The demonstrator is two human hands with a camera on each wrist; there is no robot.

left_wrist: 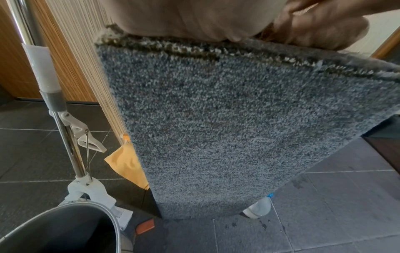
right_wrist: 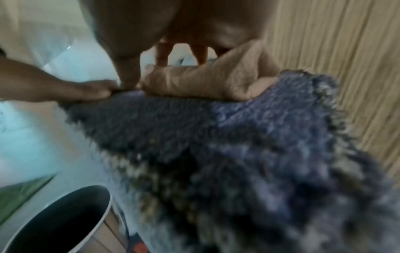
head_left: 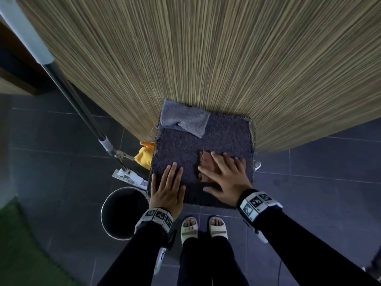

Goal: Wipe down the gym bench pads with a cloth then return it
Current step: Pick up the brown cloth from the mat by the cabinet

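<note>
Long black sleeves run down both arms to the hands. Just behind the left hand and the right hand, each wrist carries a white band printed with square black-and-white markers. Below the hands, black trousers end at off-white open-toed slides

The brown cloth lies folded flat on the near right part of the pad, a dark grey-blue carpet-like square whose front hangs down over the edge, its border frayed. In the right wrist view the cloth looks tan, bunched into a thick fold on the pad's top. A grey cloth lies crumpled at the pad's far left corner.
</note>
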